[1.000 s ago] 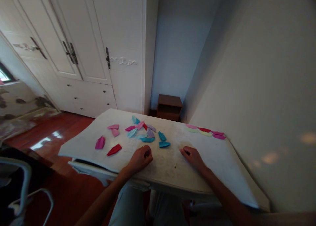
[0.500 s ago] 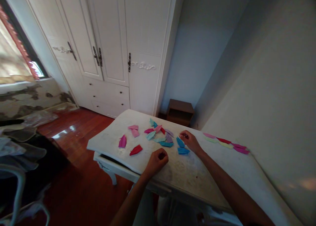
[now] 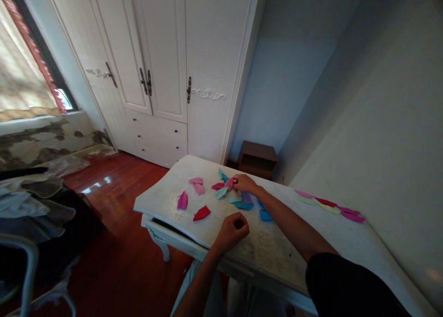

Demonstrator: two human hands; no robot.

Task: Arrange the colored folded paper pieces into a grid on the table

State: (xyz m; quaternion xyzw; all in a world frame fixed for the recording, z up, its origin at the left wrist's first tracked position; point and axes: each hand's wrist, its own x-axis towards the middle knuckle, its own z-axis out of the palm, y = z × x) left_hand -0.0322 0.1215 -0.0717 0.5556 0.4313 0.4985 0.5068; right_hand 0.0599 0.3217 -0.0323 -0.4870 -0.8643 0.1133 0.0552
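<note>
My right hand (image 3: 247,183) is over the cluster of folded coloured paper pieces, its fingertips closed on a pink piece (image 3: 230,183). Teal, pale green, magenta, blue and purple pieces lie around that one, partly hidden by the hand. Near the table's front edge rests my left hand (image 3: 232,231), its fingers curled into a loose ring with nothing visible in them. A red folded piece (image 3: 201,213) and a magenta piece (image 3: 182,200) lie to its left. Blue pieces (image 3: 266,214) sit under my right forearm, partly covered.
The white table (image 3: 155,197) has a slightly open drawer along its front. A row of pink, green, red and magenta pieces (image 3: 327,206) lies by the right wall. Behind stand a white wardrobe (image 3: 211,123) and a small brown cabinet (image 3: 259,148).
My right hand has moved left from beside the blue pieces onto the paper cluster and reached a pink piece. My left hand stays curled near the front edge. The view has shifted slightly.
</note>
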